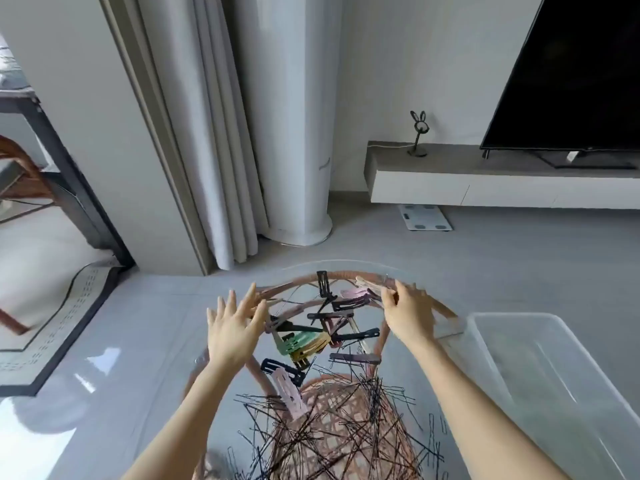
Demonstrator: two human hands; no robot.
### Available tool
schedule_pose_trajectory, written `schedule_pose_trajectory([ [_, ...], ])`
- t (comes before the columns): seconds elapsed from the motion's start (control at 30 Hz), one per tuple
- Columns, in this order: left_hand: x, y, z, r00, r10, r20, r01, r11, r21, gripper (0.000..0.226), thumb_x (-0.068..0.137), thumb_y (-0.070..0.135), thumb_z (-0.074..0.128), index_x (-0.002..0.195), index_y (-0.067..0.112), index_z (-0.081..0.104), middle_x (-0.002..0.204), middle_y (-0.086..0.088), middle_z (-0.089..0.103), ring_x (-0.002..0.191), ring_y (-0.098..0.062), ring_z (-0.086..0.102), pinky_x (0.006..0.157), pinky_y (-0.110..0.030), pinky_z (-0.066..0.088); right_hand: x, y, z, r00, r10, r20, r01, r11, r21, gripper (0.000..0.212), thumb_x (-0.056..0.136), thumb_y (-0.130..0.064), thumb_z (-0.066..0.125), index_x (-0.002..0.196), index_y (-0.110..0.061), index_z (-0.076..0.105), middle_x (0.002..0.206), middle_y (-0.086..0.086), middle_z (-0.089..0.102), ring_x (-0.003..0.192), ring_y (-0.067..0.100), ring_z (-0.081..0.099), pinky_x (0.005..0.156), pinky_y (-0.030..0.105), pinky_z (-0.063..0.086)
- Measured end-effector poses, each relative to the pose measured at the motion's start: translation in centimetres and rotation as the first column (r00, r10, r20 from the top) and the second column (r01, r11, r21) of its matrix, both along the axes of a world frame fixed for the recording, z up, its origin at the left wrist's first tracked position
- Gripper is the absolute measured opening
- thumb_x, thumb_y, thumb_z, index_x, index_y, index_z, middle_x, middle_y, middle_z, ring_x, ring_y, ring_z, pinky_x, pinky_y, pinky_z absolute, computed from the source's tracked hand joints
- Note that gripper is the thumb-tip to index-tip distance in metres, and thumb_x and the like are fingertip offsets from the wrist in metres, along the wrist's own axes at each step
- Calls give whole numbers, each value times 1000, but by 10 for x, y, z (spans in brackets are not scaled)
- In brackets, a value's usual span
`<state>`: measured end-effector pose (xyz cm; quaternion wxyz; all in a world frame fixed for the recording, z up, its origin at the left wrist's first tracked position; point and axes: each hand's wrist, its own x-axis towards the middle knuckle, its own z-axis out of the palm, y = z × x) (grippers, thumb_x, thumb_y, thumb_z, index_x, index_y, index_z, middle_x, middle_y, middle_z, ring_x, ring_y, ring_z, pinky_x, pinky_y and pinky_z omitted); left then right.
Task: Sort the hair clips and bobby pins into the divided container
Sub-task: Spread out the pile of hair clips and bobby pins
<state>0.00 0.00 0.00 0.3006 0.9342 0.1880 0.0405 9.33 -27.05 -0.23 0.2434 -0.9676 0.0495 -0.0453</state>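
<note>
A black tangle of bobby pins [329,431] sprawls nearest on the glass surface [408,355]. At twelve o'clock lie the hair clips [322,327]; the left hand [232,327] hovers spread, empty, while the right hand [408,315] pinches a pale clip [369,284]. The clear container [554,379] sits at three o'clock.

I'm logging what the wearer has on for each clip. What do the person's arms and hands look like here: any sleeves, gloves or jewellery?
Both forearms are bare as far as the frame shows, with no sleeves in view. The left hand and right hand wear no gloves, and no rings, watch or bracelets show. The fingernails are too blurred to judge.
</note>
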Motion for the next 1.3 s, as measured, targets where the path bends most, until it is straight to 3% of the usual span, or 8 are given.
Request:
schedule_pose_trajectory([
  [0.17,8,-23,-2,977,-185,107,187,982,-3,81,71,75,12,135,37,43,150,8,34,145,-17,15,120,-41,5,-33,25,-9,972,228,-48,-233,962,-143,61,88,-60,19,137,-29,36,154,4,23,143,35,8,116,42,1],
  [0.37,-5,-35,7,947,-281,155,304,940,-153,55,77,67,34,112,37,65,127,16,60,135,-9,37,111,-35,29,-69,35,1,915,399,-54,-399,917,27,45,94,-46,34,136,-29,40,150,-6,31,143,21,15,116,38,18],
  [0.53,15,-14,19,945,-111,308,174,967,-185,61,76,66,34,104,26,70,119,12,61,113,-9,54,102,-40,42,-45,29,27,945,278,175,-316,913,259,26,93,-29,48,115,-21,59,101,-10,67,56,-11,52,48,5,39],
  [0.7,78,-16,13,965,-259,36,262,957,-125,54,94,54,28,141,30,35,155,2,25,145,-17,15,119,-40,7,21,37,20,997,77,-18,-70,960,270,45,96,-38,36,134,-15,42,141,6,45,132,24,38,108,39,32],
  [0.9,88,-53,20,871,-490,-19,476,854,-210,45,100,35,25,141,19,36,150,10,20,141,-5,5,118,-31,2,10,79,4,923,360,-135,-330,922,202,45,98,-39,28,140,-24,34,155,7,18,143,29,13,114,44,16],
  [1.03,70,-48,19,902,-428,58,389,745,-542,40,98,34,37,120,12,62,135,-4,55,130,-12,43,112,-27,30,-22,72,20,914,406,-7,-382,866,323,39,98,-30,34,132,-17,48,121,3,62,102,10,57,80,16,41],
  [1.13,50,-41,22,889,-452,74,419,739,-527,47,90,50,39,109,18,69,118,2,67,115,-12,58,109,-40,38,-42,51,32,945,306,117,-327,866,378,34,97,-28,38,125,-16,54,71,-20,53,54,-12,50,50,5,36],
  [1.3,9,-28,25,938,-306,165,335,923,-190,63,80,66,27,122,31,59,133,10,55,127,-10,46,111,-44,32,-55,10,34,993,-18,117,-27,930,367,32,97,-23,38,122,-11,53,106,1,63,74,3,50,61,7,32],
])
